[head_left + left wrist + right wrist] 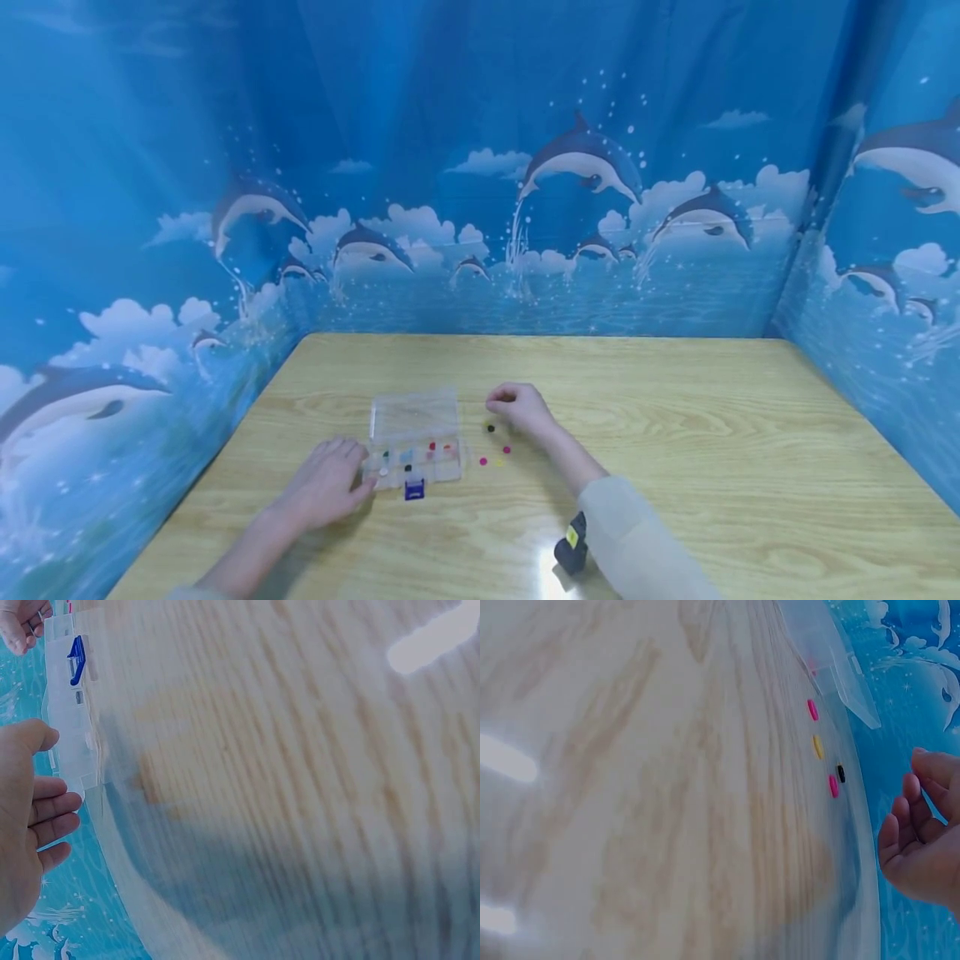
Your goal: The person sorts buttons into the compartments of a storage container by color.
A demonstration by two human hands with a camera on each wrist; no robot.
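A clear plastic compartment box (416, 462) lies with its clear lid (414, 417) thrown back and a blue latch (414, 489) at its front. Small coloured pieces sit in its compartments. My left hand (327, 483) rests at the box's left end, fingers relaxed, thumb by the front corner. To the right of the box my right hand (521, 407) is over the table, thumb and index fingertips close together; whether something tiny is between them is hidden. Near it lie a black disc (491, 428), two pink discs (813, 709) and a yellow disc (817, 747).
The wood-grain table (712, 450) extends to the right of the box. A blue dolphin-print curtain (450, 167) encloses the back and sides. A black device with a yellow label (572, 542) is at my right sleeve (637, 533).
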